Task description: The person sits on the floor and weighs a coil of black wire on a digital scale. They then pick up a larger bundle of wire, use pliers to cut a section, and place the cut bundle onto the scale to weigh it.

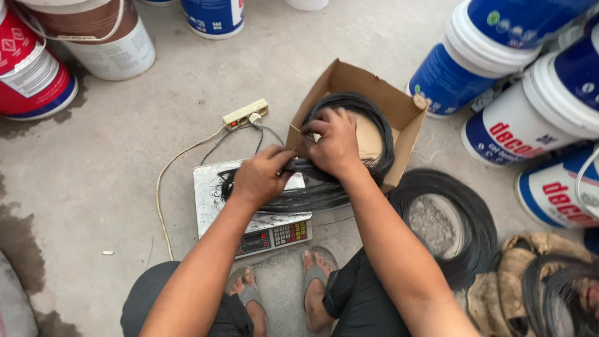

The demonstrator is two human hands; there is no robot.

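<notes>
Person squatting on concrete floor (349,37), both hands over a digital scale (209,187). Left hand (259,178) clamped w/ fingers closed on a bundle of thin black wire (312,193) that lies across the scale pan, just under & to the right of that hand. Right hand (337,143) just beside left, fingers pinched on wire strands at the edge of a cardboard box (399,106). Wire coil in box (374,118) sits right behind right hand. Bigger wire coil (468,212) on floor to right of right forearm. Power strip (245,114) beyond left hand, cable running back. Paint buckets (530,81) well apart, far right & far left
</notes>
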